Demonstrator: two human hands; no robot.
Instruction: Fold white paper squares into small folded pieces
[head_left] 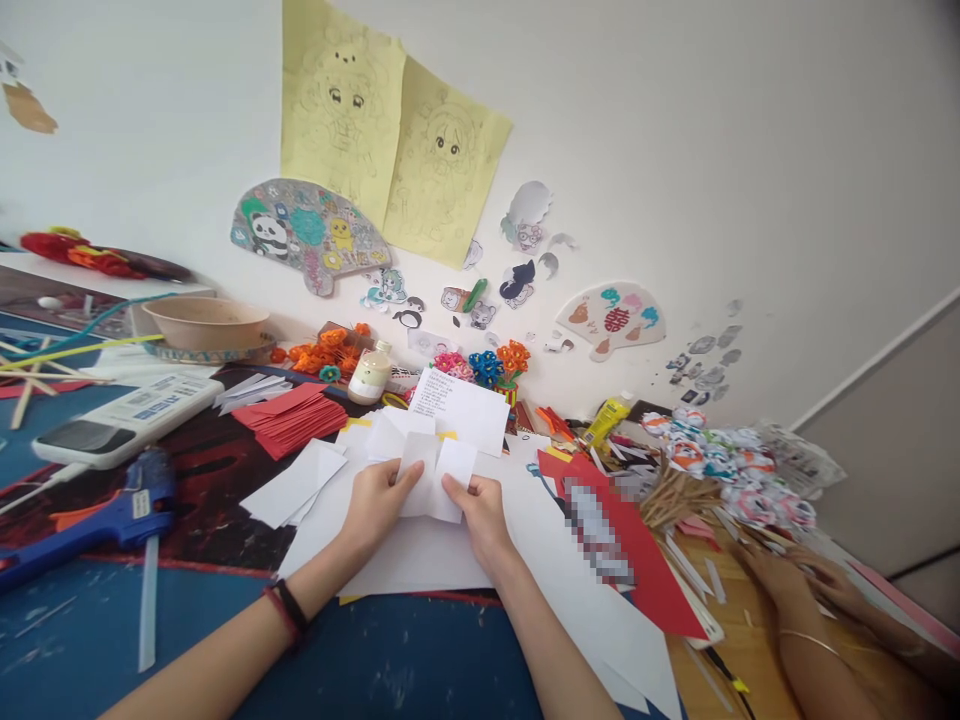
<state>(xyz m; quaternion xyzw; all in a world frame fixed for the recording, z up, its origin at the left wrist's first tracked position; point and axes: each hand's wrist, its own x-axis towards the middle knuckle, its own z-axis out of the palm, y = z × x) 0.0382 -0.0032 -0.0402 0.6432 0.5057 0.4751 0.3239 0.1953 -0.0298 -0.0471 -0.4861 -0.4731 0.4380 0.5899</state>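
My left hand (379, 505) and my right hand (480, 515) together pinch a small folded piece of white paper (435, 470), held just above a spread of white sheets (420, 555) on the table. The left thumb presses the paper's left flap, the right fingers grip its lower right edge. More loose white paper pieces (292, 485) lie to the left of my hands. A printed white sheet (461, 405) lies just behind the folded piece.
A blue glue gun (97, 520) and a white device (124, 415) lie at left, a stack of red paper (296, 415) behind. A small bottle (370, 375), paper flowers (487, 365), a yellow glue tube (606, 420). Another person's arm (817, 620) rests at lower right near pinwheel sticks (720, 465).
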